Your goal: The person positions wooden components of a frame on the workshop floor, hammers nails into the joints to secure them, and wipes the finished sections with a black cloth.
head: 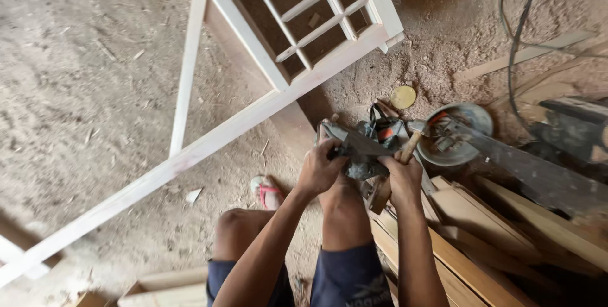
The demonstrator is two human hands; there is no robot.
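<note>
I am crouched over a dusty grey power tool with an orange part, resting near my knee. My left hand grips its left end. On the tool's right side my right hand is closed around a wooden-handled hammer whose head points up by the tool. A round metal disc, like a saw guard, lies just to the right of the hammer.
A pale wooden frame with slats lies across the sawdust floor at left and top. Stacked planks sit at lower right. A black cable runs at upper right. A small round yellow lid lies on the floor.
</note>
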